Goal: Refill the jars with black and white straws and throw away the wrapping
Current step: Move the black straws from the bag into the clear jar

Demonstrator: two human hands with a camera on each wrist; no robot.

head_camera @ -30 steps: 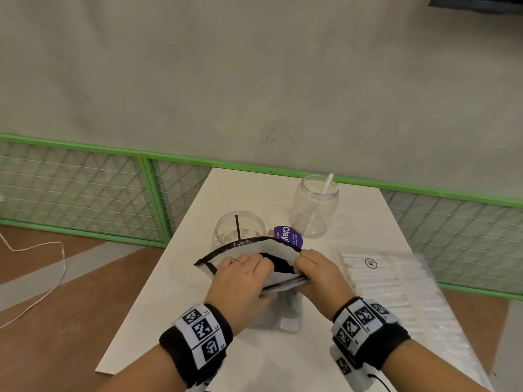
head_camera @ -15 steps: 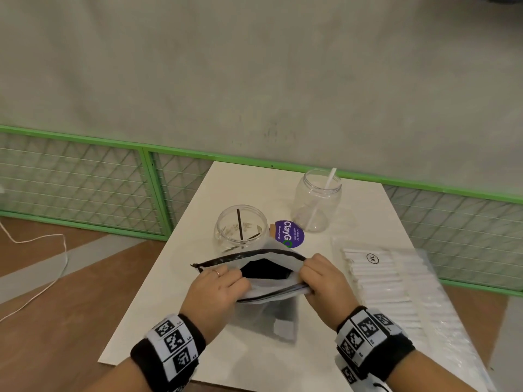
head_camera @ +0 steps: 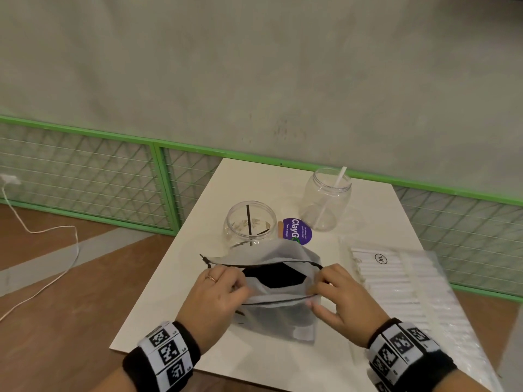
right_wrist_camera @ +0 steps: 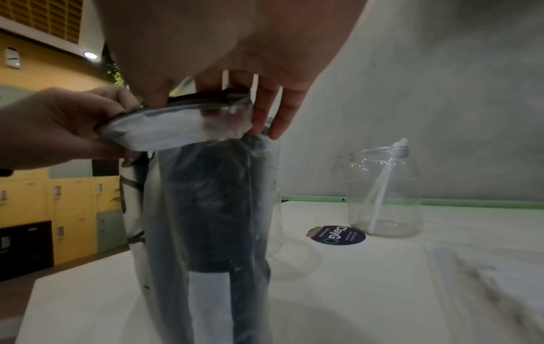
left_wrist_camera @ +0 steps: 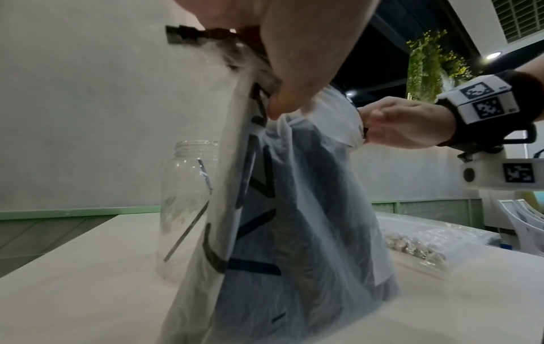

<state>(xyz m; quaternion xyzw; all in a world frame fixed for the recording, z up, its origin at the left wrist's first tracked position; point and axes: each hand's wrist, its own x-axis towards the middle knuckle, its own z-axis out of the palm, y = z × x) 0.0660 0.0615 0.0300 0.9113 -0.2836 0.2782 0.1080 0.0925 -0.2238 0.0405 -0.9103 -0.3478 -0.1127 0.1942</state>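
A white plastic bag [head_camera: 271, 312] with a black-edged mouth stands upright on the white table [head_camera: 373, 222], black straws [head_camera: 276, 275] showing inside it. My left hand [head_camera: 215, 290] pinches the near rim at the left, and my right hand [head_camera: 336, 290] pinches it at the right, pulling the mouth apart. The bag [left_wrist_camera: 294, 221] fills the left wrist view; in the right wrist view the dark straw bundle [right_wrist_camera: 212, 204] shows through the plastic. Behind stand a clear jar [head_camera: 250, 223] with one black straw and a taller jar [head_camera: 327, 199] with one white straw.
A sealed pack of white straws [head_camera: 402, 281] lies on the table's right side, reaching its front edge. A round purple sticker [head_camera: 297, 231] lies between the jars. A green mesh fence [head_camera: 158, 182] and a wall run behind the table. A white cable [head_camera: 42, 230] trails over the floor at left.
The bag's mouth has been pulled wider. My left hand slid left along the rim, and both hands came nearer the table's front edge.
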